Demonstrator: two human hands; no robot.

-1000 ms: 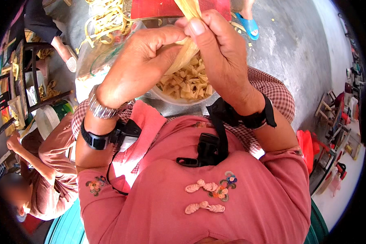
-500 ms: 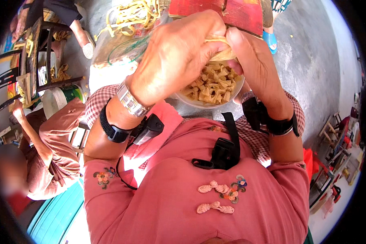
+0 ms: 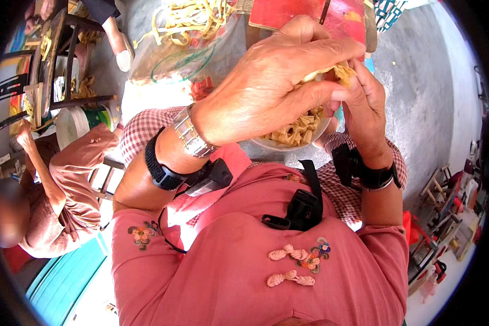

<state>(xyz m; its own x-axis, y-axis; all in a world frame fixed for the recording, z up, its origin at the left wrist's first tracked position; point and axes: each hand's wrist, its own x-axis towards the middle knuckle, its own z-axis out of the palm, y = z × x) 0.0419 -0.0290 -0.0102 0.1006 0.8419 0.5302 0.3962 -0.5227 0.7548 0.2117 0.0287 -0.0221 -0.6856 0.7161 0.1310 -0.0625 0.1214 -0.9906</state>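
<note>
A pale yellow strip of what looks like tofu skin (image 3: 343, 74) is bunched between my two hands, above the far side of a bowl. My left hand (image 3: 280, 81) is closed, its thumb and fingers pinching the strip from the left. From the right, the fingertips of my right hand (image 3: 366, 106) grip the same piece; the fingers partly cover it. Below, the white bowl (image 3: 271, 145) holds many small knotted yellow pieces (image 3: 294, 132), partly hidden by my left hand.
Long loose yellow strips (image 3: 187, 19) lie on a clear plastic bag (image 3: 223, 54) at the far left. A red board (image 3: 280, 13) stands ahead. On the left, another person (image 3: 65, 179) sits near a white bucket (image 3: 72, 127) and a dark chair frame (image 3: 70, 60).
Both hands have shifted to the right, and my left hand now reaches across with its fingers extended over the right fingertips. The strip has become more bunched. The whole view has shifted slightly.
</note>
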